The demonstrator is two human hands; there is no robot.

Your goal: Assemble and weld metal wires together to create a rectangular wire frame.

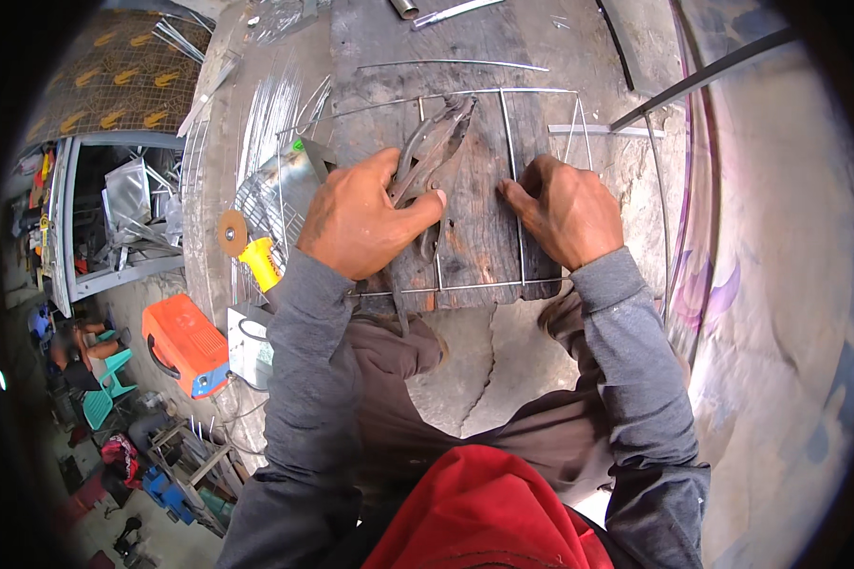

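A frame of thin metal rods (510,133) lies on a dark, scorched wooden board (474,223) in front of me. My left hand (361,211) is closed round a worn, rusty metal clamp (438,142), its jaws pointing away toward the frame's far rod. A dark cable (398,303) hangs below that hand; where it joins is hidden. With thumb and curled fingers, my right hand (571,209) pinches a cross rod of the frame, though the contact is partly covered. Left of my left hand are a bent shiny metal sheet (285,190) and a yellow grinder (258,263) with a brown disc.
Several thin rods (268,123) lie at the far left of the bench. A loose rod (451,64) lies beyond the frame. An orange welding machine (185,341) stands at left, by a metal shelf (128,275). Patterned cloth (778,313) spreads at right. Another person (81,351) is far left.
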